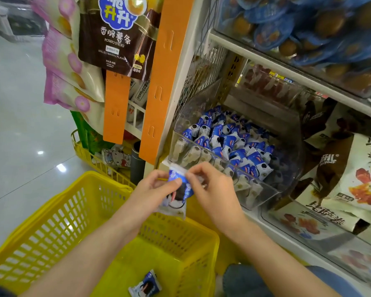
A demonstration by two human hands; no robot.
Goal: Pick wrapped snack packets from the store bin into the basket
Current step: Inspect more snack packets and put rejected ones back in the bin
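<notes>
A clear plastic store bin [263,196] on the shelf holds several blue-and-white wrapped snack packets [227,142]. Just in front of the bin's near corner, my left hand [154,187] and my right hand [212,187] both grip a bunch of blue-and-white packets [178,196] that hang above the far rim of the yellow basket [51,221]. My left fingers curl round the bunch from the left, while my right thumb and fingers pinch its top. One packet [145,286] lies on the basket floor near the bottom edge.
Larger snack bags [351,179] fill the bin to the right. Blue-lidded cups [298,22] sit on the shelf above. Hanging bags [114,35] and orange strips [159,82] stand left of the shelf. A second yellow basket [88,155] sits on the shiny floor behind.
</notes>
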